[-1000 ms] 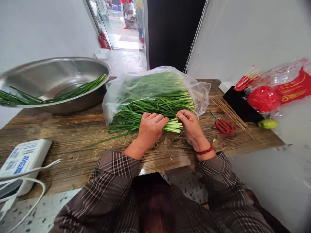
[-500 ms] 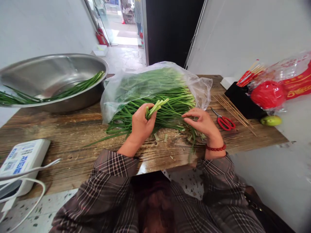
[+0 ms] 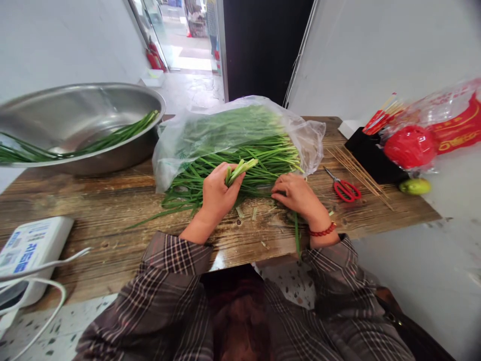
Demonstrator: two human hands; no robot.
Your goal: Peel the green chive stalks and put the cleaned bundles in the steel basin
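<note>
My left hand [image 3: 219, 191] is closed around a small bunch of green stalks [image 3: 240, 171], whose pale ends stick out toward the right. To its right, my right hand [image 3: 296, 194] has its thumb and fingers pinched together at the near edge of the pile; what lies between the fingertips is too small to make out. Behind both hands, a large pile of long green leaves [image 3: 259, 150] lies in a clear plastic bag [image 3: 165, 159]. A loose leaf hangs down below my right hand toward the table's front edge.
A steel basin [image 3: 112, 156] with more leaves stands at the left of the wooden table [image 3: 124, 200]. Red-handled scissors [image 3: 346, 191], thin sticks [image 3: 358, 173] and a black box [image 3: 376, 158] lie right. A white device [image 3: 35, 250] with cables sits front left.
My right hand has moved left and slightly down, and its fingers have drawn together. My left hand still holds the bunch. The whole view has shifted slightly.
</note>
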